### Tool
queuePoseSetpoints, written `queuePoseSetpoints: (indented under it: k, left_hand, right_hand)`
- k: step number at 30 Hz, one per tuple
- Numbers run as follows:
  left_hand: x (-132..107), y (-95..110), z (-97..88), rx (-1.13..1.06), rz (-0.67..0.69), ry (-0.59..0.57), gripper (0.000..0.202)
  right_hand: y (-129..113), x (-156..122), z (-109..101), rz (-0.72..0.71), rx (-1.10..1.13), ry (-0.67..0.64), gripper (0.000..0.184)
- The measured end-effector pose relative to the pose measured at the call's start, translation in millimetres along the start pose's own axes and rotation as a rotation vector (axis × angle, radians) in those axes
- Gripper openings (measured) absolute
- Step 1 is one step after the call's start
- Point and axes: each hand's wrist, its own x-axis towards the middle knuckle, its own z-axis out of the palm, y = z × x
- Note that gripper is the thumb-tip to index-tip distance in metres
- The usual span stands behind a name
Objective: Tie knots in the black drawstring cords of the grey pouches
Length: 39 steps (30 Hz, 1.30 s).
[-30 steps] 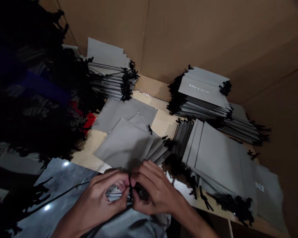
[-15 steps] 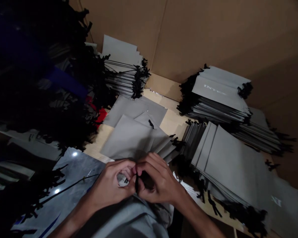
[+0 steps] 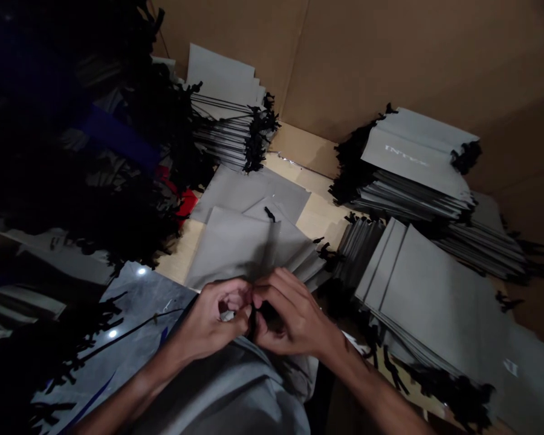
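Note:
My left hand point(image 3: 224, 311) and my right hand point(image 3: 290, 311) meet at the lower middle, fingertips pinched together. Between them runs a short dark length of black cord point(image 3: 252, 323), mostly covered by the fingers. Both hands appear closed on this cord; whether it is knotted I cannot tell. Grey fabric point(image 3: 254, 386) lies below the hands, over my lap. Just beyond the fingers, several flat grey fabric bags point(image 3: 236, 244) overlap on the wooden surface, with black cord ends sticking out.
Grey bags with black cords are stacked at the back point(image 3: 226, 130), at the back right point(image 3: 412, 163) and at the right point(image 3: 435, 290). A dark heap of corded bags point(image 3: 131, 199) fills the left. Behind stands a brown cardboard wall point(image 3: 390, 60). A shiny plastic sheet point(image 3: 136, 314) lies lower left.
The hands remain pinched together at the cord, with their fingers shifted slightly. The whole view has tilted a little, so the stacks at the right sit farther right.

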Motion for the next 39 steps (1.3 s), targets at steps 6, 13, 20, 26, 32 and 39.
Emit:
queuePoseSetpoints:
  k: [6,13,20,26,32,39]
  left_hand:
    - [5.6,-0.8,0.5,-0.105,-0.069,-0.023,0.011]
    - [10.0,-3.2,-1.8,-0.193,-0.115,-0.089,0.005]
    - [11.2,4.6,-9.9,0.277,0.306,0.043,0.02]
    - [16.4,-1.1,-13.9,0.503,0.593,0.073,0.028]
    - [22.5,3.6,-7.7,0.214,0.251,0.002,0.008]
    - [26.7,8.7,-11.5,-0.064,-0.017,-0.163,0.01]
  right_hand:
    - [2.4,3.5,-3.3,-0.041,-0.106,-0.017,0.023]
    - [6.4,1.8,-5.4,-0.106,-0.181,-0.035,0.027]
    - [3.7,12.0,-3.7,0.062,0.146,0.077,0.027]
    - [-1.3,19.1,-2.4,0.178,0.217,0.14,0.02]
    - [5.9,18.3,-9.5,0.051,0.061,0.087,0.025]
    - [7.3,23.7,-25.6,-0.195,-0.279,-0.085,0.021]
